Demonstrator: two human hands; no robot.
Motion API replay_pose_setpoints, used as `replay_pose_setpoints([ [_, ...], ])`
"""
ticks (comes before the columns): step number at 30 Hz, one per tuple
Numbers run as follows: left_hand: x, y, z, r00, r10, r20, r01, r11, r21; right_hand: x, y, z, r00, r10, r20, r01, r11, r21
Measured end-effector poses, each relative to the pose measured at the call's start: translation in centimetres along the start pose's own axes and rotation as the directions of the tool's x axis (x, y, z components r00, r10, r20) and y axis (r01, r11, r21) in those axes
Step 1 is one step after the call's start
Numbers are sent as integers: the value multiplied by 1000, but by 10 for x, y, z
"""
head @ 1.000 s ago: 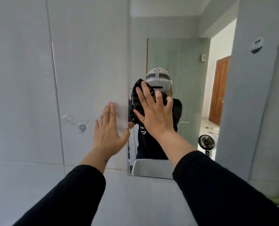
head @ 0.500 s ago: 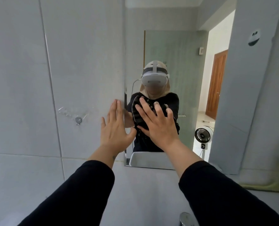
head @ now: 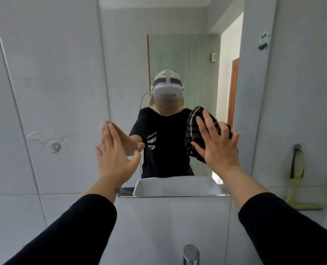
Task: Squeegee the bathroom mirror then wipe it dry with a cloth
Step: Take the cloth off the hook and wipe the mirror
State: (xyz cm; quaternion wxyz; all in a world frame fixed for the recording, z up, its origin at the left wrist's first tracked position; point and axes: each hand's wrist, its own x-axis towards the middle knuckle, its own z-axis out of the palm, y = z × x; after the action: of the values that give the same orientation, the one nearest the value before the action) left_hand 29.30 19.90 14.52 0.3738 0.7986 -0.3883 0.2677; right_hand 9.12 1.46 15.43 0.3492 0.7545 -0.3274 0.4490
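Note:
The bathroom mirror [head: 178, 54] hangs on the grey tiled wall straight ahead. My right hand [head: 218, 144] presses a dark striped cloth [head: 193, 129] flat against the glass near its lower right part, fingers spread over it. My left hand [head: 115, 153] rests open and flat against the mirror's left edge, holding nothing. A pale yellow-green squeegee [head: 297, 180] hangs from a hook on the wall to the right of the mirror, its blade down on the ledge.
A chrome tap [head: 191, 254] rises at the bottom centre. A small suction hook [head: 55, 146] sticks on the left tile. The white basin rim [head: 176, 185] shows reflected at the mirror's bottom, and a round sticker [head: 264, 40] sits on the right wall.
My right hand has slid the cloth from the mirror's left side down and across to the right. The view has dropped and shifted right, bringing the squeegee and tap into sight.

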Motion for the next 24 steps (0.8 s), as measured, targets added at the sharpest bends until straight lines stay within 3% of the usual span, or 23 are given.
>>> replay_pose_setpoints([
  [8,2,6,12,997,-25,-73,23,999,-27,-37,47,17,978,205,42,-206,978,20],
  [16,1,6,15,994,-24,-103,21,999,-37,-86,50,37,943,322,87,-328,943,58],
  [21,-2,-2,11,994,5,-106,-8,999,-31,-104,26,44,926,365,97,-371,927,55],
  [24,-10,-17,10,996,36,-81,-36,999,1,-97,5,40,953,296,70,-301,951,76],
])
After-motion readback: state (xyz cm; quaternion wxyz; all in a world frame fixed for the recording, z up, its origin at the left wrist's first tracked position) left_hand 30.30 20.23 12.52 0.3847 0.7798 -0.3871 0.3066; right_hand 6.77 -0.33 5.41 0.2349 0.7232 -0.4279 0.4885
